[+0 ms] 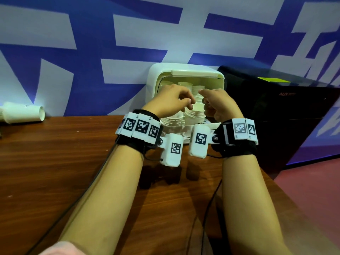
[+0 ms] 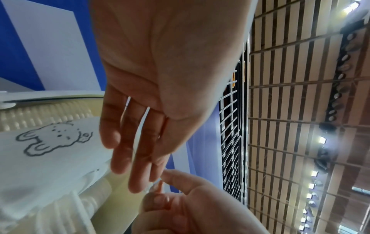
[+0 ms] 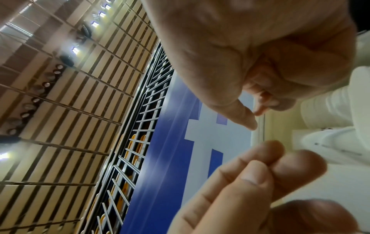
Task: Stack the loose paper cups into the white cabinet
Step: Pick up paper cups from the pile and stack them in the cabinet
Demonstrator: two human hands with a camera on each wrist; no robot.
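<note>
Paper cups (image 1: 195, 112) sit under both hands: left hand (image 1: 170, 102) loosely extended, right hand (image 1: 219, 103) curled, grip unclear.

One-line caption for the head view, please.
Both hands hover over stacked cups at the open cabinet.

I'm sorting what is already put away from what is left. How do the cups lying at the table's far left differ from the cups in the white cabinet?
The cups at far left lie on their sides on the wooden table, clear of both hands; the cups in the white cabinet stand upright, nested in stacks, under the hands. Both are white paper cups.
</note>
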